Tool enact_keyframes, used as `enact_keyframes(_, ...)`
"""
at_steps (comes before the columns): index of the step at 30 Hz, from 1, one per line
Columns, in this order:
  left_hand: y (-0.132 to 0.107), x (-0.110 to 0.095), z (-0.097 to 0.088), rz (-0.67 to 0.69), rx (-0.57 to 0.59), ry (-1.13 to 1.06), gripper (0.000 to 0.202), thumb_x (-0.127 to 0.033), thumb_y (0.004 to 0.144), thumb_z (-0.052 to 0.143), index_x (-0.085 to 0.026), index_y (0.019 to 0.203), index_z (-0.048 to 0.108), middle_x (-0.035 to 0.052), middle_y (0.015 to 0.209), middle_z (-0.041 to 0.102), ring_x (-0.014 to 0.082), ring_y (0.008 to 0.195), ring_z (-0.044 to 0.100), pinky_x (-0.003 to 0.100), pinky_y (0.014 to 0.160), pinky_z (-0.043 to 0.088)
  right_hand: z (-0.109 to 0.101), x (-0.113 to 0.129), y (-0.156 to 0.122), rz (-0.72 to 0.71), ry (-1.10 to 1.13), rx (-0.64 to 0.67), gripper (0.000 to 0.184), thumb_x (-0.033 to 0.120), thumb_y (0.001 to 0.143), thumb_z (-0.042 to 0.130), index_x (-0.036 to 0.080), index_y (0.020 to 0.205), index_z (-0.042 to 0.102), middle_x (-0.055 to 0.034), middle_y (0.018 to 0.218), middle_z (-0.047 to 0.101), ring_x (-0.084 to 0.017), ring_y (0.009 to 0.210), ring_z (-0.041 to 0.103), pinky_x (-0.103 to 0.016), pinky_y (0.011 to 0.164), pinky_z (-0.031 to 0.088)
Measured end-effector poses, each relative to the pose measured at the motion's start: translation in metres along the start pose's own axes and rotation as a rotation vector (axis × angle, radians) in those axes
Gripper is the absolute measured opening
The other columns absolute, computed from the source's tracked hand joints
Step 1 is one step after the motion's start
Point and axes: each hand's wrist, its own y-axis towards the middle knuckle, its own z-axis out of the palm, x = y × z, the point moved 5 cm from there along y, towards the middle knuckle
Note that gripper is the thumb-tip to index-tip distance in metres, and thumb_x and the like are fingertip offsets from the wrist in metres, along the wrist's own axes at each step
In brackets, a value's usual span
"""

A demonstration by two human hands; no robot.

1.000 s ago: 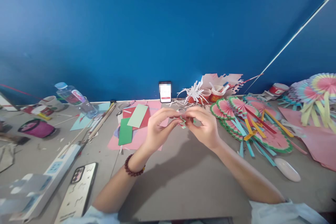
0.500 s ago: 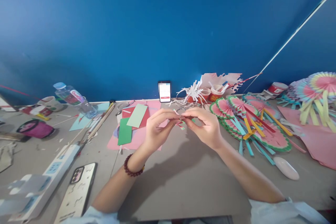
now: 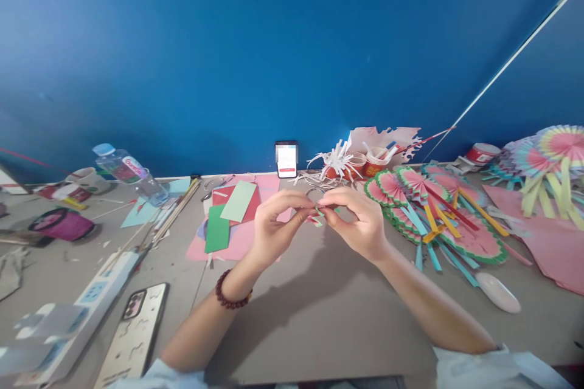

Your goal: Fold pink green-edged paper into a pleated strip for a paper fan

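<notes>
Both hands meet above the middle of the table, fingertips nearly touching. My left hand (image 3: 279, 222) is closed in a pinch, a beaded bracelet on its wrist. Facing it, my right hand (image 3: 356, 219) is pinched too. Between them is a small folded paper piece (image 3: 316, 220) in pink, white and green; the fingers hide most of it. To the left lie a green paper rectangle (image 3: 217, 228), a pale green one (image 3: 238, 201) and red paper (image 3: 219, 194) on pink sheets (image 3: 196, 249). Pleated paper fans (image 3: 479, 240) with coloured strips lie on the right.
A phone (image 3: 287, 160) leans against the blue wall. Paper cups (image 3: 375, 164) and white paper strips (image 3: 337, 160) stand behind the hands. On the left are a plastic bottle (image 3: 130, 170), a power strip (image 3: 98, 292) and another phone (image 3: 134, 334). A white computer mouse (image 3: 497, 292) lies right.
The fingertips have shifted slightly around the small paper piece, and the right hand has edged a little to the right. Everything on the table stays in place.
</notes>
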Motion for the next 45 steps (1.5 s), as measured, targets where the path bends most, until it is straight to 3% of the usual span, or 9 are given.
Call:
enact_keyframes(6,0.001,0.0,0.002,-0.015,0.034,-0.018,0.005,-0.024,0.081,0.07,-0.02,0.084,0.072,0.0058,0.083,0.069,0.0166,0.079,0.065,0.029,0.07,0.054,-0.001,-0.001,-0.002,0.031,0.023,0.001,0.008,0.017,0.082,0.061,0.023,0.084,0.065,-0.0037,0.079,0.071,-0.016,0.072,0.067,-0.027,0.06,0.055)
enact_keyframes(12,0.002,0.0,0.001,-0.026,0.022,-0.052,0.003,-0.021,0.079,0.072,-0.02,0.081,0.07,0.0043,0.079,0.068,0.0149,0.077,0.063,0.028,0.071,0.053,-0.002,0.006,0.0,-0.046,0.019,0.003,0.014,0.011,0.081,0.061,0.024,0.084,0.066,-0.0029,0.078,0.072,-0.017,0.075,0.068,-0.029,0.066,0.056)
enact_keyframes(28,0.002,-0.005,0.001,0.169,0.042,-0.048,0.016,-0.01,0.082,0.066,-0.021,0.093,0.071,0.004,0.087,0.068,0.0145,0.08,0.064,0.027,0.069,0.054,-0.006,0.011,0.0,-0.092,0.06,-0.077,0.018,0.007,0.077,0.068,0.024,0.083,0.07,-0.0017,0.079,0.072,-0.015,0.072,0.068,-0.026,0.064,0.056)
enact_keyframes(38,-0.001,-0.002,0.001,0.15,0.018,-0.047,0.013,-0.012,0.081,0.068,-0.021,0.09,0.072,0.0026,0.082,0.065,0.0131,0.075,0.062,0.026,0.065,0.052,0.0,-0.009,-0.004,0.17,0.398,-0.004,0.013,0.013,0.078,0.07,0.024,0.083,0.074,-0.0015,0.077,0.071,-0.014,0.068,0.066,-0.024,0.057,0.055)
enact_keyframes(45,-0.002,-0.003,0.001,0.171,0.022,-0.037,0.016,-0.009,0.081,0.067,-0.021,0.091,0.072,0.003,0.083,0.066,0.0135,0.076,0.062,0.026,0.065,0.052,0.002,-0.013,-0.004,0.228,0.486,-0.017,0.005,0.021,0.076,0.074,0.025,0.078,0.076,-0.0011,0.074,0.07,-0.013,0.064,0.065,-0.024,0.055,0.055)
